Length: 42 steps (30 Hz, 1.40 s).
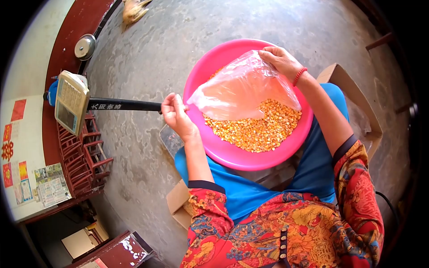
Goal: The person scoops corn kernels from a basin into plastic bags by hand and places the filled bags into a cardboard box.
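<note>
A clear plastic bag (243,91) is stretched between my two hands above a pink basin (203,60). My right hand (280,61) pinches its upper corner near the basin's far rim. At the left rim, my left hand (176,115) has its fingers closed on the bag's other corner. The bag looks flat, with nothing visible inside. Yellow corn kernels (252,131) lie in the basin below, partly covered by the bag. The black pole of a scale runs behind my left hand.
A scale display (71,102) tops the black pole (125,105) on the left. Wooden stools (85,156) stand stacked beyond it. Cardboard boxes (355,91) (179,203) flank my legs. A metal lid (85,47) and a brown animal (134,11) are farther off on the concrete floor.
</note>
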Available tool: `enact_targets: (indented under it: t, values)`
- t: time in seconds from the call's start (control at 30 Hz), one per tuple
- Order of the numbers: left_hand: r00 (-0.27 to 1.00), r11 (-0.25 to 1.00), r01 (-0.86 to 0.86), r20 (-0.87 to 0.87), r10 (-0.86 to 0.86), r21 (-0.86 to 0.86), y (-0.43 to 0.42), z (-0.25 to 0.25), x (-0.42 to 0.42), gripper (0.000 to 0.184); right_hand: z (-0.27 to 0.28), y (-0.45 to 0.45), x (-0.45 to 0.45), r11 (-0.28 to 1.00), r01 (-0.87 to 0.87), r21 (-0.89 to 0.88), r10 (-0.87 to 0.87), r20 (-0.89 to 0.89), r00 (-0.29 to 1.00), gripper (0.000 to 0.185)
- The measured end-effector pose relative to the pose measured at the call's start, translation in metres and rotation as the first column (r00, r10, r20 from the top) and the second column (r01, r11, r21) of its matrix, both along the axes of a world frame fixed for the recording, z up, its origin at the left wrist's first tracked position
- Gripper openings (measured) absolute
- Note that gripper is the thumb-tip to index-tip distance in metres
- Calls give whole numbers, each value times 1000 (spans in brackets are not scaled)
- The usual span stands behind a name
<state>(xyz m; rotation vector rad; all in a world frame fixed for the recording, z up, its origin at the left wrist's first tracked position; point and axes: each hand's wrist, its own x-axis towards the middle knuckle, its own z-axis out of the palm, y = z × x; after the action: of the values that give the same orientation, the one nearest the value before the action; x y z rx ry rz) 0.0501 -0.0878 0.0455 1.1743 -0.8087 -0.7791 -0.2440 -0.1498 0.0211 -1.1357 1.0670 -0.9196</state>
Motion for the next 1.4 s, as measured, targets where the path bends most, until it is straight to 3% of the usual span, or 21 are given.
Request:
enact_targets:
  t: [0.07,0.13,0.17,0.3,0.33,0.4,0.43,0.47,0.53,0.67,0.8,0.87,0.93,1.0,1.07,1.1,1.17,1.27,1.33,1.37,1.4]
  values:
    - [930,984,27,366,40,-175,7,1,-13,12,-5,0,7,997,70,19,-71,17,997,22]
    - [863,963,270,450,-230,-26,27,2,-33,17,-4,3,17,999,45,7,-45,67,997,20]
    - [819,942,337,492,-295,4,32,1,-49,19,0,6,17,997,-81,15,79,73,994,18]
    - [603,902,396,692,-397,173,34,-3,-79,24,26,26,36,957,-291,-20,291,105,951,23]
    - [604,902,397,691,-398,172,32,-9,-77,24,31,32,38,951,-307,45,293,194,936,34]
    - [849,851,504,97,-519,146,29,-22,-67,16,34,30,37,928,-371,22,347,310,885,29]
    - [867,851,494,-17,-499,178,29,-22,-60,16,31,28,37,929,-369,22,344,313,885,29]
    - [865,849,496,-15,-502,182,27,-22,-53,16,23,25,37,920,-374,-114,389,170,905,29]
    - [660,853,521,-629,-411,-11,21,3,-55,23,16,20,36,790,-505,-347,461,-207,863,47]
    - [539,815,573,-707,-457,-90,28,19,-46,42,30,45,50,765,-514,-389,412,-318,854,62]
    - [526,850,520,-754,-393,-80,27,7,-47,42,23,49,65,730,-380,-568,236,-313,920,62]
    - [593,817,568,-639,-490,-100,24,-6,-46,36,17,54,72,689,-290,-664,11,-391,920,52]
    - [646,809,584,-569,-509,-61,25,-10,-50,30,11,53,69,708,-257,-658,-17,-379,925,38]
    - [637,779,614,-506,-582,-124,18,-18,-37,22,3,45,63,951,-96,-294,85,-51,995,28]
    - [645,864,501,-642,-415,-54,14,-25,-23,17,-6,34,53,979,-35,-201,67,156,985,24]
    - [688,892,450,-652,-320,37,18,6,-33,14,8,35,45,998,-28,-49,40,258,965,23]
    - [726,906,414,-635,-265,95,14,-7,-22,15,17,35,40,971,39,236,-158,511,845,19]
    - [795,878,441,-533,-289,183,15,-11,-11,29,3,26,28,986,-145,84,42,715,698,16]
    - [873,867,487,-42,-485,104,14,-3,-23,48,4,27,38,983,-68,169,-61,656,753,15]
    - [893,893,449,30,-450,40,12,-4,-27,65,4,27,42,995,-23,100,-29,494,869,15]
    - [893,893,448,29,-450,41,15,-2,-32,65,2,28,45,1000,8,21,-14,309,951,16]
